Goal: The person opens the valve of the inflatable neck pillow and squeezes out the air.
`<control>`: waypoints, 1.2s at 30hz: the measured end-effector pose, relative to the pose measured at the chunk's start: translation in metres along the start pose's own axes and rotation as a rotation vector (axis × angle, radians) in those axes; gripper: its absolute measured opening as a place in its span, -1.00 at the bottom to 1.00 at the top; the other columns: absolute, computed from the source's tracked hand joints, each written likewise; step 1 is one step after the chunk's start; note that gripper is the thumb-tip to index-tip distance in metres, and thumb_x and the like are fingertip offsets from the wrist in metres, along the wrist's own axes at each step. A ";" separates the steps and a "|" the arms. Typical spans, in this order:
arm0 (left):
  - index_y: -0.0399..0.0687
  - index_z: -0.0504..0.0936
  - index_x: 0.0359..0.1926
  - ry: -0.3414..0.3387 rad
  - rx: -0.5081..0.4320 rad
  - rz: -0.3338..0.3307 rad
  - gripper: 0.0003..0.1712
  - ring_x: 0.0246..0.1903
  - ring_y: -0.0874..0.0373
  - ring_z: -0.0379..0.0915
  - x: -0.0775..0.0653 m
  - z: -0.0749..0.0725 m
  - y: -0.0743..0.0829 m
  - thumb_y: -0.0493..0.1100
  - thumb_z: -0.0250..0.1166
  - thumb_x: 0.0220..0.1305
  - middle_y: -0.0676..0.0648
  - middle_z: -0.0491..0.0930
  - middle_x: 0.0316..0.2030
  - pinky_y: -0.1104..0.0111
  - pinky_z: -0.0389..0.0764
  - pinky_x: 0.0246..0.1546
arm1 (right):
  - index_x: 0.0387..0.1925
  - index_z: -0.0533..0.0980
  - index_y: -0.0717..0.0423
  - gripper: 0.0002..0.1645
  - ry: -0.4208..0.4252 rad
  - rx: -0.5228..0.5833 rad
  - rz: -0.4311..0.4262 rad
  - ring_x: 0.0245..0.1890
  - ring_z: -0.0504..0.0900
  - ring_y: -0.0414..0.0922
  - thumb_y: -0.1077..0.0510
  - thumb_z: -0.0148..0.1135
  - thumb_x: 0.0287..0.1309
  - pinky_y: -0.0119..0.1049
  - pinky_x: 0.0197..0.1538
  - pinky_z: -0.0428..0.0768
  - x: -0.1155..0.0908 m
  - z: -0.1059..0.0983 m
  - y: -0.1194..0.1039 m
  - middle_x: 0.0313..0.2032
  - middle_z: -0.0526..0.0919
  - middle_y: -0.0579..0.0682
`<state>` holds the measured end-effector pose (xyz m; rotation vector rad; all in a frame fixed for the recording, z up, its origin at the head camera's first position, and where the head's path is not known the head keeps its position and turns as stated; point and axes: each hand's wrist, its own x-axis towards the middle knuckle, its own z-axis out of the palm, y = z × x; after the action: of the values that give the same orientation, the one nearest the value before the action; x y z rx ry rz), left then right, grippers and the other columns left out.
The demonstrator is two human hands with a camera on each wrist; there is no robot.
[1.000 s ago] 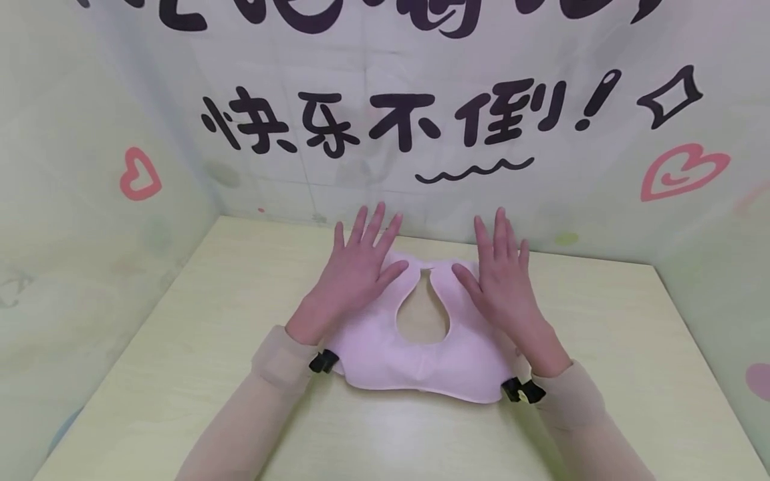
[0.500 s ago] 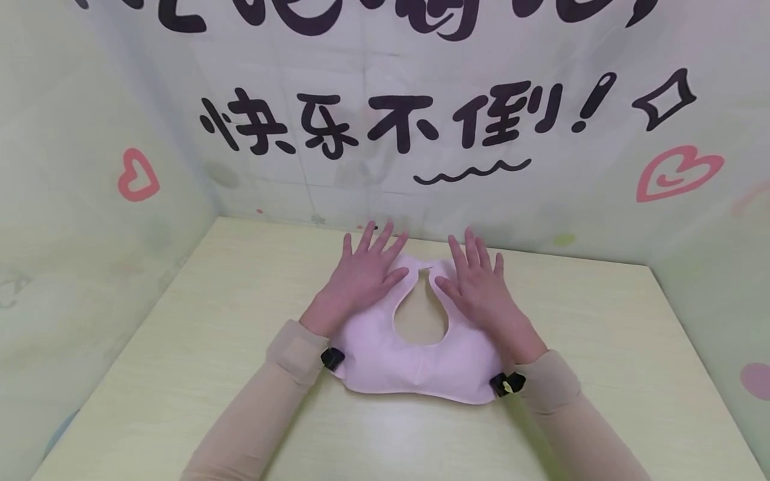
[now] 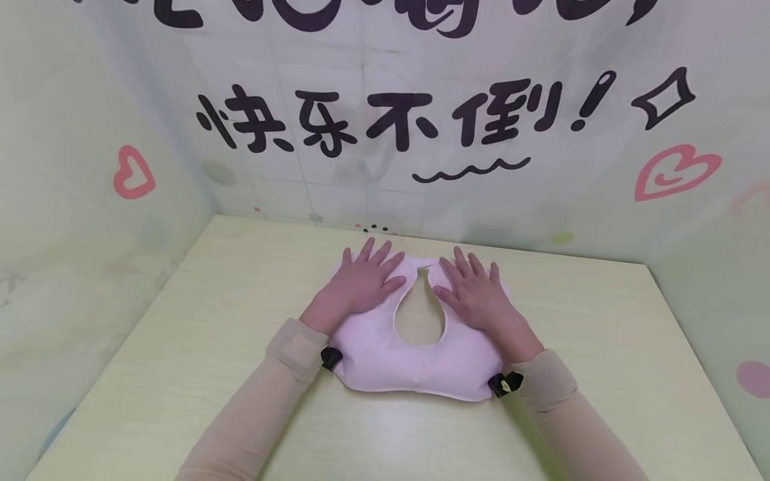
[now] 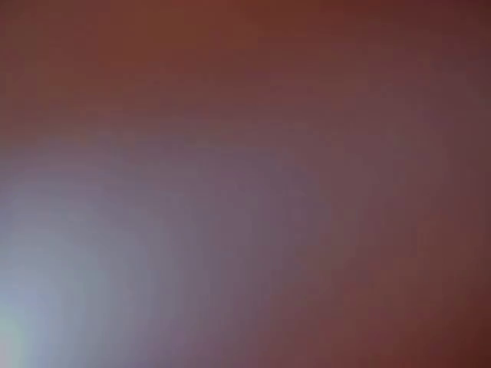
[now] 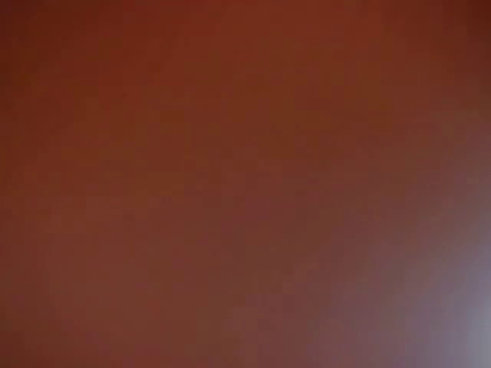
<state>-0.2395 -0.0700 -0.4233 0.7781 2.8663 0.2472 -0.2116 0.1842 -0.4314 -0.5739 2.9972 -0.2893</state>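
Note:
A pale pink, softly puffed piece (image 3: pixel 415 371) lies flat on the table in the head view. It has a teardrop opening in its middle, a narrow gap at the top and a small crease at the lower centre. My left hand (image 3: pixel 361 284) rests palm down on its upper left side, fingers spread towards the wall. On the upper right side my right hand (image 3: pixel 478 294) presses in the same way, its thumb near the opening. The hands hide both outer sides of the piece. Both wrist views are a dark reddish blur.
The pale wooden table (image 3: pixel 210 300) meets a printed wall sheet (image 3: pixel 373 180) close behind the fingertips. Side sheets with hearts and dots stand at left and right. A small black device (image 3: pixel 505 384) sits at the right wrist, another (image 3: pixel 331 358) at the left.
Both hands have come down and towards me onto the pink piece, and the right hand has also moved inward to the left. The piece has stayed almost in place.

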 end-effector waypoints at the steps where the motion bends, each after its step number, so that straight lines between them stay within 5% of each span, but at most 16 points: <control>1: 0.14 0.07 0.64 -0.007 0.002 -0.003 -0.27 0.58 -0.25 -0.36 0.001 0.000 0.000 0.28 -0.23 0.62 -0.14 -0.11 0.62 -0.37 -0.17 0.41 | 0.59 0.14 0.11 -0.18 -0.005 -0.002 0.001 0.54 -0.04 0.36 -0.26 -0.11 0.55 0.51 0.39 -0.13 0.000 -0.001 0.000 0.59 -0.08 0.27; 36: 0.08 0.24 0.59 -0.083 -0.068 -0.015 -0.33 0.52 -0.23 0.02 0.010 -0.003 -0.006 0.21 -0.24 0.64 -0.14 0.22 0.53 -0.33 0.05 0.39 | 0.56 0.22 0.14 -0.22 -0.073 0.043 0.002 0.50 0.13 0.34 -0.25 -0.14 0.57 0.39 0.43 0.07 0.003 0.002 0.006 0.51 0.18 0.33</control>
<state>-0.2513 -0.0707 -0.4222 0.7360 2.7698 0.3020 -0.2164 0.1881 -0.4346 -0.5649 2.9143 -0.3244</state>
